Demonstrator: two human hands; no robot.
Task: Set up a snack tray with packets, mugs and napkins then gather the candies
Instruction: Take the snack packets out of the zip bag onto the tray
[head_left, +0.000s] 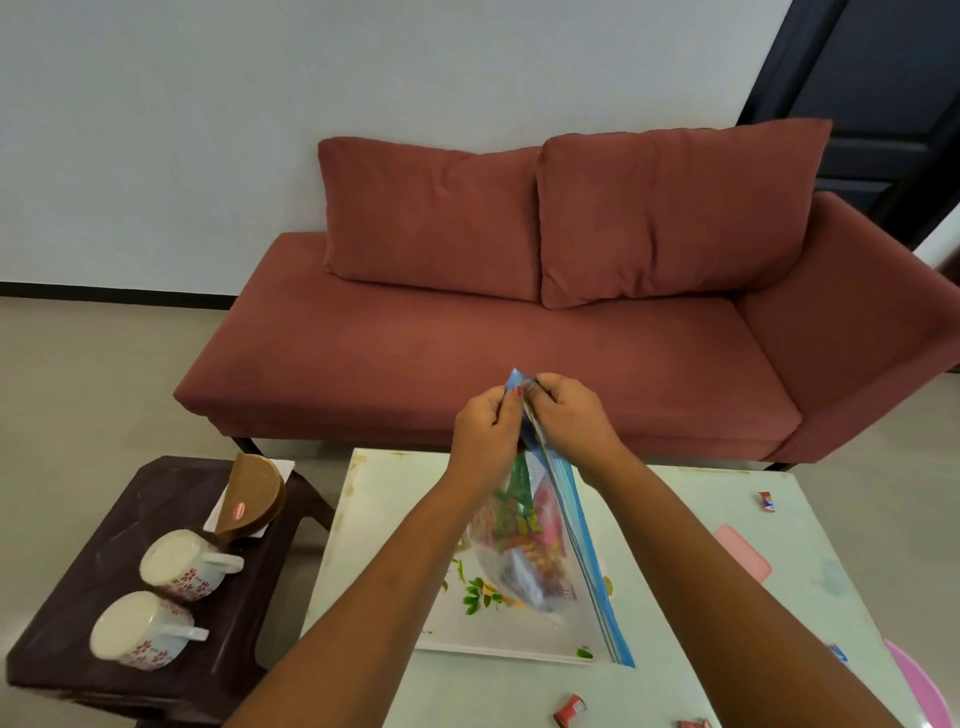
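A clear zip bag (540, 551) with a blue seal strip holds several colourful snack packets and hangs above the white floral tray (467, 618) on the pale table. My left hand (485, 434) and my right hand (569, 415) both pinch the top corner of the bag's seal, close together. Two white mugs with red flowers, one mug (184, 564) behind the other mug (143, 631), lie on their sides on the dark stool. A brown half-round napkin holder (252, 499) stands behind them on white napkins. Wrapped candies lie loose on the table: one candy (766, 501) far right, another candy (570, 711) near the front edge.
A dark plastic stool (72, 634) stands left of the pale table (701, 623). A pink flat item (743, 551) lies on the table's right side, and a pink round rim (917, 686) shows at the right edge. A red sofa (519, 353) stands behind.
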